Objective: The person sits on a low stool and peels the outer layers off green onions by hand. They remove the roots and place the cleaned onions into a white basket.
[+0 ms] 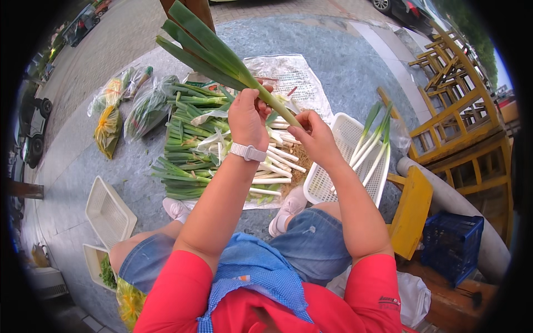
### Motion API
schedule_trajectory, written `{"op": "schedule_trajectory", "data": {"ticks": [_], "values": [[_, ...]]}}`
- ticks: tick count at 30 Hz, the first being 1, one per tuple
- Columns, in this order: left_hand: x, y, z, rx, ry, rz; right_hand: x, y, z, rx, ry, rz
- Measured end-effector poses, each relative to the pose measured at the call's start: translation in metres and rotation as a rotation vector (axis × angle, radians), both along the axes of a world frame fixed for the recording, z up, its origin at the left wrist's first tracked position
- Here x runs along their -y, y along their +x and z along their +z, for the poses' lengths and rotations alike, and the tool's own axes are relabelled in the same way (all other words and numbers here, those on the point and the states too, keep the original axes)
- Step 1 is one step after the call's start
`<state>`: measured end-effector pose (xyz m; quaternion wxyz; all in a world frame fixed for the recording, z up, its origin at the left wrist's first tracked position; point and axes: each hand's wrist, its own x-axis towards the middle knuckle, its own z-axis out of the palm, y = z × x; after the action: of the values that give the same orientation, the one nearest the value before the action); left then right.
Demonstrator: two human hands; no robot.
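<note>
A large green onion slants across in front of me, its green leaves up to the left and its pale stem down to the right. My left hand is closed around the stem just below the leaves. My right hand pinches the lower end of the stem with thumb and fingers. Beneath my hands lies a wide heap of green onions, leaves to the left and white stems to the right. To the right, a white perforated plastic basket holds several cleaned-looking green onions.
A white printed sheet lies under the heap. Bagged vegetables lie to the left, above a white basket. To the right are a yellow wooden stool, a blue plastic crate and stacked wooden furniture.
</note>
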<state>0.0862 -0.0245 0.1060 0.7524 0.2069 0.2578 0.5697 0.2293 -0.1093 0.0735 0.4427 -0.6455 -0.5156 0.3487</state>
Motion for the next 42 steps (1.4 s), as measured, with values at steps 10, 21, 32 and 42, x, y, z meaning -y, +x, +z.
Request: {"op": "schedule_trajectory", "data": {"ticks": [10, 21, 32, 42], "values": [[-0.005, -0.016, -0.012, 0.02, -0.172, 0.0, -0.002, 0.007, 0.004, -0.032, -0.019, 0.064], [0.001, -0.016, -0.028, 0.088, -0.174, -0.118, 0.003, 0.029, 0.008, -0.448, -0.178, 0.246], [-0.013, -0.011, -0.074, -0.191, -0.133, -0.163, 0.002, 0.034, 0.011, -0.264, -0.279, 0.144], [-0.038, 0.013, -0.081, -0.029, 0.152, -0.225, 0.006, 0.029, 0.007, -0.317, -0.744, 0.569]]}}
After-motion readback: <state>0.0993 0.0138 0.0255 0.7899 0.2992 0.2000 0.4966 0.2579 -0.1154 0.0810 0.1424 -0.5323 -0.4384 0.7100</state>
